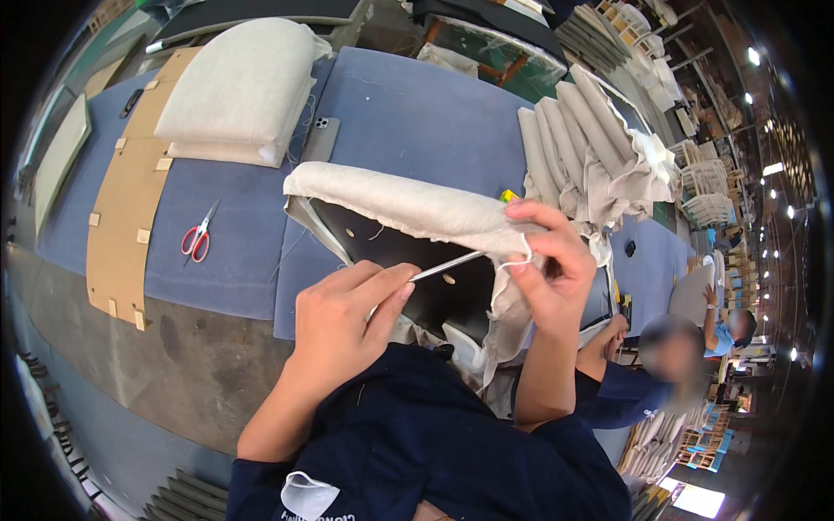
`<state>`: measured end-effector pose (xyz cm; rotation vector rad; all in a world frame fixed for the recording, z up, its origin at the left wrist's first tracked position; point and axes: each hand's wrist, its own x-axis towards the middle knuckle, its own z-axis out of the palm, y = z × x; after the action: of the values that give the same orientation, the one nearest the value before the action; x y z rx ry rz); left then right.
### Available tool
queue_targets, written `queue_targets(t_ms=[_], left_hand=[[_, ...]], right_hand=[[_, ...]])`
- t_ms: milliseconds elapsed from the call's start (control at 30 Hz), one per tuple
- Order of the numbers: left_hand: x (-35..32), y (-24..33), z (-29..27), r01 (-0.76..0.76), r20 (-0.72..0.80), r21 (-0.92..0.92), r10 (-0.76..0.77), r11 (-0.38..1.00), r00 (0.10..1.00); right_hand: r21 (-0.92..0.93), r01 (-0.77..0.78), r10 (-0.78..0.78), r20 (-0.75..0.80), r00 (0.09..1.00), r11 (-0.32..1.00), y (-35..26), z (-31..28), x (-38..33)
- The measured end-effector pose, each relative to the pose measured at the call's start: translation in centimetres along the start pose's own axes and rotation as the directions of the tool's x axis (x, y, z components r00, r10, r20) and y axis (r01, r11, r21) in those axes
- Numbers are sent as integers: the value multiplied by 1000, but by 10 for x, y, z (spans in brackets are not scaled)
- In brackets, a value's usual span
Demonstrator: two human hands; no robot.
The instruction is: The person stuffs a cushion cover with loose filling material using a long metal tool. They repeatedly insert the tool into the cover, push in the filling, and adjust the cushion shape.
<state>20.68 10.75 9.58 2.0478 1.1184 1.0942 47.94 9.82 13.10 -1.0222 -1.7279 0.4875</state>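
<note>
My left hand (347, 317) pinches a thin metal tool (447, 265) that points right toward the fabric edge. My right hand (547, 269) grips the beige fabric cover (400, 204) and a white cord loop at its right end. The cover is pulled over a dark seat panel (408, 265) with small holes, which is tilted up in front of me. Both hands are at the panel's underside, a short gap apart.
Red-handled scissors (197, 234) lie on the blue-covered table (417, 113) to the left, beside a cardboard template (126, 200). A stack of beige cushions (243, 91) and a phone (320, 139) sit behind. Upholstered panels (582, 139) are stacked at right. Other people (673, 356) work nearby.
</note>
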Motion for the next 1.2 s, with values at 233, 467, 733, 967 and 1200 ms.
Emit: queue_targets(t_ms=[233,467,733,967,1200], left_hand=[[-18,-4,-36,-85,84,-5,85,996,993],[-38,26,-65,-67,193,124,42,990,980],[-40,33,-74,-95,263,128,59,987,963],[-49,11,-70,-14,302,-35,24,999,953],[-43,7,-68,-58,216,10,54,998,975]], right_hand=[[166,-256,243,93,966,952,-24,5,-17],[102,-321,281,288,915,941,-46,11,-30],[99,-366,334,245,910,925,-62,20,-43],[79,-365,339,231,912,928,-67,19,-40],[96,-289,266,196,944,953,-54,27,-34]])
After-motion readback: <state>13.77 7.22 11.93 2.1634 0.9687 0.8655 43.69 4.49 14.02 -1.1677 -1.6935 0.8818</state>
